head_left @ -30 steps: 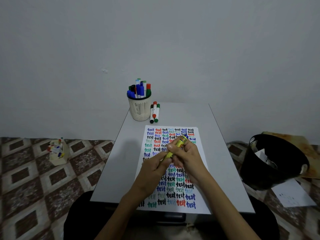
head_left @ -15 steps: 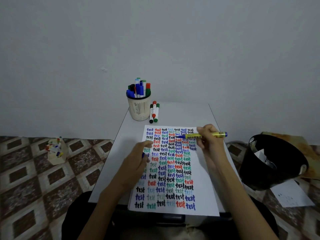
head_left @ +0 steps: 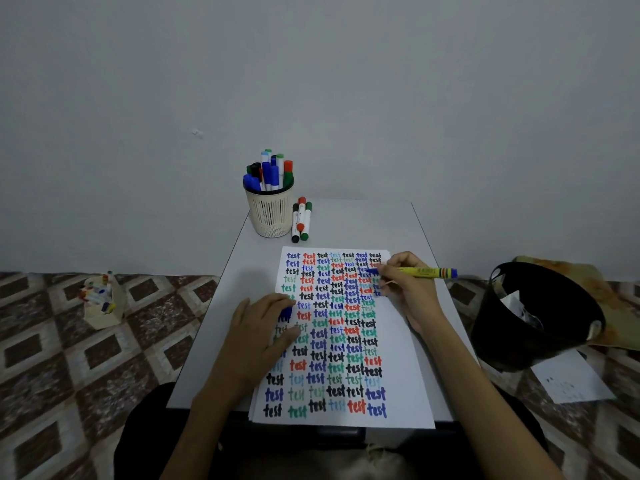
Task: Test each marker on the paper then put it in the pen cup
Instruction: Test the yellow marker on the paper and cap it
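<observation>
A white paper (head_left: 403,358) covered with rows of coloured "test" words lies on the small grey table (head_left: 360,220). My right hand (head_left: 408,284) grips a yellow marker (head_left: 426,272), its blue tip down on the paper near the upper right rows. My left hand (head_left: 261,329) rests on the paper's left edge and holds a blue cap (head_left: 286,311) under its fingers. A cream mesh pen cup (head_left: 270,212) full of markers stands at the table's far left. Beside it lie three loose markers (head_left: 301,220).
A black bin (head_left: 533,317) stands right of the table with a loose sheet (head_left: 571,379) on the floor beside it. A small holder with markers (head_left: 102,299) sits on the patterned floor to the left. The wall is close behind the table.
The hands came apart: the cap came off into my left hand, which settled on the paper's left edge. My right hand carried the yellow marker to the upper right rows.
</observation>
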The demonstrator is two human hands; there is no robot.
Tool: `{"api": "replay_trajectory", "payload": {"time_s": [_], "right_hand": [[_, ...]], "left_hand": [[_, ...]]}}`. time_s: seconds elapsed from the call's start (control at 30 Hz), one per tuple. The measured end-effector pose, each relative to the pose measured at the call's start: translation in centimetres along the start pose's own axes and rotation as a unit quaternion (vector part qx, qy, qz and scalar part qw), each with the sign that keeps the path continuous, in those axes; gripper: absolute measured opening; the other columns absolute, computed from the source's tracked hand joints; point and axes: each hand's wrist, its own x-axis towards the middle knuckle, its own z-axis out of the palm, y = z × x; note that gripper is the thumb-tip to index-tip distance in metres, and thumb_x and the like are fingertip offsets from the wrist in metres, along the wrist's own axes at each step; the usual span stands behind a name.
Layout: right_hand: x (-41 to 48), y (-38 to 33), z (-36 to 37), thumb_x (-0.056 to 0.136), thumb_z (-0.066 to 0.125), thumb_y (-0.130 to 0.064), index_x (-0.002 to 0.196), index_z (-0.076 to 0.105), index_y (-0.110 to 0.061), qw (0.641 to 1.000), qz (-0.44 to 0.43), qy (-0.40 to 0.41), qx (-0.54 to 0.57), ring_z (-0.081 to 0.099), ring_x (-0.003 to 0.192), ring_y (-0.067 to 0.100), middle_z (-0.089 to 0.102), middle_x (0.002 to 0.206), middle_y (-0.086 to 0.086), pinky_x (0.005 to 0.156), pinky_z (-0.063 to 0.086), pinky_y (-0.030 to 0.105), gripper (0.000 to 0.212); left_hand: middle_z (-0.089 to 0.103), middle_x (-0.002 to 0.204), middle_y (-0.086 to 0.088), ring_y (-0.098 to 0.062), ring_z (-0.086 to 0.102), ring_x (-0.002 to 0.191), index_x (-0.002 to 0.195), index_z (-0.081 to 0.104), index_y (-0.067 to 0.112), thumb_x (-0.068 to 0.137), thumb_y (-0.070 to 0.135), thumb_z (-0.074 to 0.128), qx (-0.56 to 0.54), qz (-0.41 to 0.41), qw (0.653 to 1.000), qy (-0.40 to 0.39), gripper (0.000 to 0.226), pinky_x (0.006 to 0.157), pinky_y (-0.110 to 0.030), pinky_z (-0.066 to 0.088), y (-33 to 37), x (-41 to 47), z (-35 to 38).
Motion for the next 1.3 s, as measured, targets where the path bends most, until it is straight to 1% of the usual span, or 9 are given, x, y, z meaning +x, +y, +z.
{"api": "replay_trajectory", "payload": {"time_s": [0.13, 0.23, 0.3, 0.37, 0.5, 0.77, 0.97, 1.13, 1.3], "right_hand": [[0.0, 0.2, 0.0, 0.079, 0.062, 0.018, 0.074, 0.055, -0.002, 0.999, -0.001, -0.019, -0.031, 0.065, 0.058, 0.021, 0.067, 0.078, 0.013, 0.052, 0.057, 0.028, 0.022], [-0.1, 0.2, 0.2, 0.075, 0.071, 0.014, 0.068, 0.049, -0.007, 0.995, -0.015, -0.002, -0.103, 0.060, 0.050, 0.017, 0.064, 0.065, 0.010, 0.044, 0.051, 0.025, 0.031], [0.0, 0.2, 0.1, 0.075, 0.073, 0.009, 0.065, 0.042, -0.009, 0.988, -0.036, 0.027, -0.151, 0.052, 0.041, 0.008, 0.052, 0.053, 0.007, 0.039, 0.043, 0.020, 0.038], [0.1, 0.3, -0.1, 0.076, 0.073, 0.009, 0.064, 0.040, -0.008, 0.980, -0.056, 0.038, -0.186, 0.044, 0.036, 0.004, 0.042, 0.052, 0.007, 0.039, 0.039, 0.016, 0.039], [0.4, 0.9, -0.4, 0.076, 0.068, 0.015, 0.062, 0.039, -0.008, 0.971, -0.069, 0.018, -0.227, 0.037, 0.040, 0.003, 0.038, 0.055, 0.007, 0.043, 0.037, 0.016, 0.039], [0.7, 1.4, -0.7, 0.074, 0.063, 0.019, 0.063, 0.040, -0.008, 0.970, -0.063, 0.015, -0.233, 0.036, 0.043, 0.006, 0.038, 0.057, 0.007, 0.043, 0.037, 0.016, 0.038], [0.8, 1.8, -0.7, 0.070, 0.062, 0.019, 0.063, 0.038, -0.008, 0.962, -0.064, 0.000, -0.265, 0.039, 0.055, 0.016, 0.039, 0.062, 0.011, 0.049, 0.036, 0.020, 0.037], [0.7, 1.6, -0.4, 0.070, 0.054, 0.025, 0.064, 0.035, -0.010, 0.964, -0.073, -0.007, -0.255, 0.035, 0.047, 0.003, 0.035, 0.058, 0.006, 0.048, 0.033, 0.015, 0.041], [0.7, 1.7, -0.5, 0.072, 0.056, 0.024, 0.066, 0.038, -0.007, 0.966, -0.076, -0.013, -0.248, 0.038, 0.050, 0.007, 0.036, 0.060, 0.009, 0.049, 0.036, 0.018, 0.036]], "left_hand": [[0.043, 0.140, 0.011, -0.004, 0.034, 0.132, 0.134, 0.044, 0.028, 0.086, 0.072, 0.019, 0.009, -0.014, 1.000, -0.006, 0.070, 0.118, -0.040, 0.006, 0.0, 0.1, 0.0], [0.043, 0.141, 0.012, -0.003, 0.035, 0.131, 0.134, 0.044, 0.029, 0.086, 0.071, 0.021, 0.008, -0.017, 1.000, -0.007, 0.069, 0.118, -0.039, 0.006, 0.0, 0.0, -0.1], [0.042, 0.141, 0.012, -0.003, 0.035, 0.131, 0.134, 0.044, 0.029, 0.086, 0.070, 0.022, 0.007, -0.017, 1.000, -0.007, 0.067, 0.118, -0.039, 0.006, 0.0, 0.0, 0.0], [0.042, 0.141, 0.012, -0.003, 0.034, 0.131, 0.135, 0.043, 0.029, 0.086, 0.069, 0.023, 0.008, -0.019, 1.000, -0.007, 0.066, 0.118, -0.038, 0.005, 0.0, 0.1, 0.0], [0.041, 0.142, 0.013, -0.001, 0.033, 0.132, 0.136, 0.042, 0.029, 0.086, 0.069, 0.022, 0.019, -0.016, 1.000, -0.010, 0.067, 0.118, -0.039, 0.007, -0.2, 0.1, 0.1], [0.041, 0.141, 0.014, -0.001, 0.034, 0.131, 0.135, 0.043, 0.030, 0.086, 0.069, 0.022, 0.014, -0.015, 1.000, -0.010, 0.066, 0.118, -0.040, 0.009, -0.2, 0.1, 0.1], [0.041, 0.141, 0.013, -0.002, 0.035, 0.130, 0.135, 0.043, 0.030, 0.086, 0.072, 0.019, 0.013, -0.015, 1.000, -0.010, 0.069, 0.118, -0.041, 0.011, -0.1, 0.1, 0.1], [0.042, 0.140, 0.013, -0.004, 0.036, 0.130, 0.135, 0.043, 0.030, 0.086, 0.072, 0.020, 0.015, -0.017, 1.000, -0.010, 0.068, 0.117, -0.040, 0.011, -0.2, 0.1, 0.1], [0.042, 0.141, 0.014, -0.003, 0.036, 0.130, 0.135, 0.043, 0.030, 0.086, 0.071, 0.021, 0.020, -0.020, 0.999, -0.015, 0.067, 0.118, -0.040, 0.011, -0.1, 0.2, 0.1]]}}
